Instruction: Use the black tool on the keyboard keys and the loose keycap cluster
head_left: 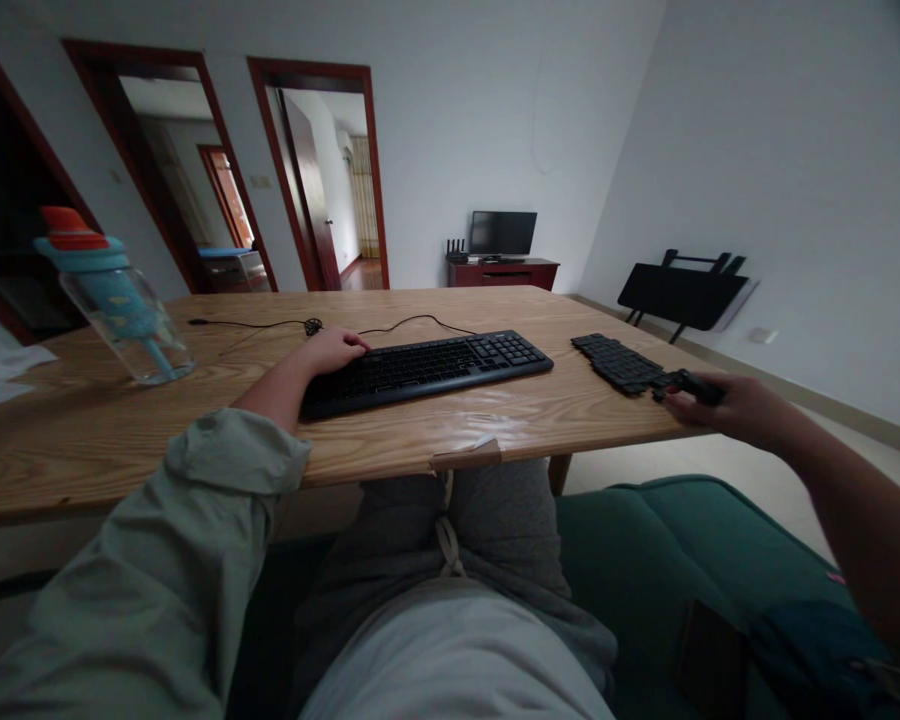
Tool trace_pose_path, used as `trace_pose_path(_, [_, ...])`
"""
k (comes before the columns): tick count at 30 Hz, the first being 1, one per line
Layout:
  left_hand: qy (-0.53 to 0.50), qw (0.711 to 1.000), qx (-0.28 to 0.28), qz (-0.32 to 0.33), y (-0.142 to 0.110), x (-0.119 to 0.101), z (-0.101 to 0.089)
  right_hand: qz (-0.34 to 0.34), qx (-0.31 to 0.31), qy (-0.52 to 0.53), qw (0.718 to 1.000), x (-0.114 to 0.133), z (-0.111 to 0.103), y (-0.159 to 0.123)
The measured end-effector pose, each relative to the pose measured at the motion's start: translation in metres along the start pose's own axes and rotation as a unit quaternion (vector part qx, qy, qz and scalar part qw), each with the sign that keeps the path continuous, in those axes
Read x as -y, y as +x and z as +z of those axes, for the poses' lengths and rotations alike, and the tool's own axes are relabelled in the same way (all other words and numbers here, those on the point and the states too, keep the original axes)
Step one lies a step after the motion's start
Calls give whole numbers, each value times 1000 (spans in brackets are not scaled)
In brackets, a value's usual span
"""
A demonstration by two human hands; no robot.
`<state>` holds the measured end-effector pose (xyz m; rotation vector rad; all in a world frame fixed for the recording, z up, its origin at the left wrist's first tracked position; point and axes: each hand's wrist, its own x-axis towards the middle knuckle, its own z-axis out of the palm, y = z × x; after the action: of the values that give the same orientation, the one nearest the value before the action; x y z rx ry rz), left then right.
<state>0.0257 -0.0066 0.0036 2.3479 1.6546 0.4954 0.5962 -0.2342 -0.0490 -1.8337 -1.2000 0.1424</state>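
Observation:
A black computer keyboard (pixel 439 372) lies at a slant on the wooden table. My left hand (pixel 328 352) rests at its far left corner, fingers together and curled over the edge. To the right of the keyboard, a patch of loose black keycaps (pixel 616 362) is laid out close together on the tabletop. My right hand (pixel 720 402) is at the near right end of these keycaps, closed around a dark elongated piece (pixel 699 387) whose kind I cannot make out. Its fingertips are partly hidden.
The wooden table (pixel 270 450) has brown tape (pixel 466 456) on its front edge. A clear bottle (pixel 131 310) with a red and blue lid stands at left, beside white tissue (pixel 4 375). A black cable (pixel 405 322) runs behind the keyboard. A green seat (pixel 645 530) is below.

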Motion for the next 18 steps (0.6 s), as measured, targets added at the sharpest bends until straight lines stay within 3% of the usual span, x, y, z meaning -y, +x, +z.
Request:
trace_pose_path(2, [-4, 1000, -1, 0, -1, -1, -1, -40, 86, -96, 991, -6, -2, 3])
trace_pose_path(6, [-15, 1000, -2, 9, -1, -1, 0, -60, 130, -170, 975, -16, -4, 10])
trace_pose_path(18, [-8, 1000, -5, 23, 3, 5, 1, -44, 150, -245, 957, -15, 5, 27])
